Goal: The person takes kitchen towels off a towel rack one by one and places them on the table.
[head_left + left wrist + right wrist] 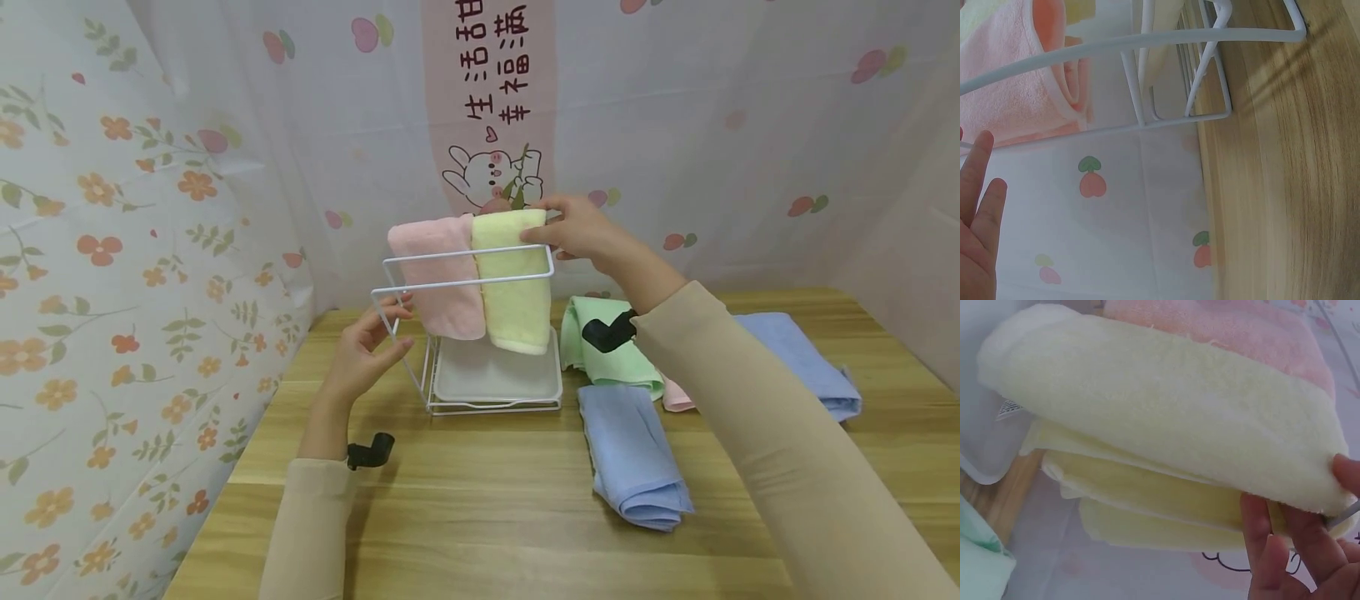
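Note:
My right hand (581,232) pinches the top right edge of a folded yellow towel (513,292). In the right wrist view the thumb lies over the towel and fingers reach under its upper layer, between the folds. The yellow towel hangs over a bar of a white wire rack (461,285), beside a folded pink towel (438,287) draped the same way. At the rack's left side, my left hand (363,350) has its thumb and fingers spread about the side wires. The left wrist view shows two fairly straight fingers (988,212) near the wire.
A white tray (498,375) sits in the rack's base. To the right lie a green cloth (600,333), a blue cloth (637,454), another blue cloth (802,358) and part of a pink cloth (677,396). A printed curtain (675,125) hangs behind the wooden table (480,517).

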{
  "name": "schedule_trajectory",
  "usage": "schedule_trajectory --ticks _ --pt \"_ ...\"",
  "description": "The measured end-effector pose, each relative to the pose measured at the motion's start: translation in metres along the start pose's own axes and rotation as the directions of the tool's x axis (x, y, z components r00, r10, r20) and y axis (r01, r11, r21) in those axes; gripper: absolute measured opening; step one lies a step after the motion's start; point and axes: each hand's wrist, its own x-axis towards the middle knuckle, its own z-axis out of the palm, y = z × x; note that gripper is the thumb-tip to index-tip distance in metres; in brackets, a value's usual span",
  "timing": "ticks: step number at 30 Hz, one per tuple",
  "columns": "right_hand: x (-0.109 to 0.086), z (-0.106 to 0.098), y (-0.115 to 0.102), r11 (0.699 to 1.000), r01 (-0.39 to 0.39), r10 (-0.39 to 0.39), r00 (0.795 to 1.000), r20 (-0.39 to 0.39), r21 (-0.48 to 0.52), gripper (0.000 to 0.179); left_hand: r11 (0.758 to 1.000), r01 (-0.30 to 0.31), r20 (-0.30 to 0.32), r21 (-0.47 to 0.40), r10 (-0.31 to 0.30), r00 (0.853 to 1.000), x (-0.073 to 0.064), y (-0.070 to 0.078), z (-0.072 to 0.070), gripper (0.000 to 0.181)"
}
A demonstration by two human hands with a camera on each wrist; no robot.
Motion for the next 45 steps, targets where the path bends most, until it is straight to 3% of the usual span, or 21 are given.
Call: schedule_trajectory --ticks 8,15,21,28,35,45 --pt "0.002 0.003 0.0 0.999 0.034 -0.034 0.995 -0.096 -0.007 0.037 1.0 -0.004 0.009 0.007 0.004 1.0 0.0 0.0 0.003 0.032" --pt "0.0 0.006 0.0 0.993 0.08 -0.096 0.973 -0.209 -0.087 0.028 1.0 -0.016 0.003 0.006 0.016 1.0 0.001 0.0 0.002 0.032" --pt "-0.007 0.011 -0.002 0.966 0.088 -0.174 0.915 -0.365 -0.241 0.021 1.0 -0.024 0.007 0.008 0.024 1.0 0.003 0.001 0.001 0.032" --pt "-0.006 0.014 0.006 0.953 0.181 -0.276 0.853 -0.443 -0.244 0.026 1.0 -0.013 0.001 0.001 0.013 1.0 0.001 0.0 0.001 0.029" --pt "-0.003 0.016 0.016 0.936 0.294 -0.352 0.778 -0.52 -0.194 0.023 1.0 -0.01 0.001 0.004 0.01 1.0 0.001 0.0 0.002 0.027" --pt "-0.003 0.002 0.009 0.876 0.481 -0.413 0.703 -0.578 -0.042 0.024 1.0 0.008 -0.015 0.006 -0.008 1.0 -0.001 0.001 0.001 0.028"
